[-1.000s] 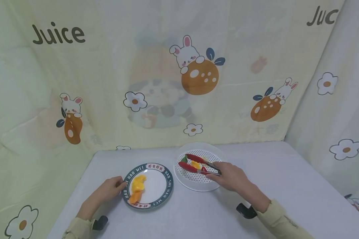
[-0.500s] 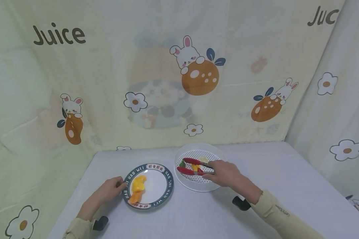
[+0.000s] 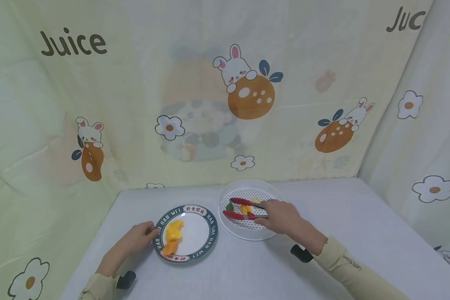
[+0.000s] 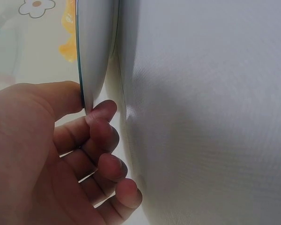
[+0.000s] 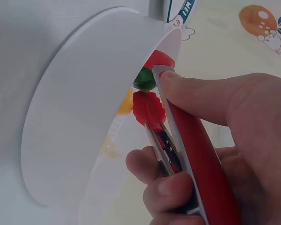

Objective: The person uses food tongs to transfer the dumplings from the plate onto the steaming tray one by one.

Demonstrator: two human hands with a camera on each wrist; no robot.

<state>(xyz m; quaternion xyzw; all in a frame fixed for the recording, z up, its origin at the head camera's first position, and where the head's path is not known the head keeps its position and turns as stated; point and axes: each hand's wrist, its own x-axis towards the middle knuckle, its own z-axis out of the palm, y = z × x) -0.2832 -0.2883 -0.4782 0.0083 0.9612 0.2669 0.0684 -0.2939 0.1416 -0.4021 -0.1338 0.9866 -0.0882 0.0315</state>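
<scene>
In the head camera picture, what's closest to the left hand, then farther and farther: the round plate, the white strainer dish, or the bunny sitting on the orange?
1. Round plate: touching the left hand, just to its right.
2. White strainer dish: farther right, by the right hand.
3. Bunny on the orange: farthest, up on the curtain behind the table.

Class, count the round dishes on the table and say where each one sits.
2. The dark-rimmed plate lies by the left hand, which holds its rim. The white perforated tray sits to its right, where the right hand grips red tongs.
</scene>
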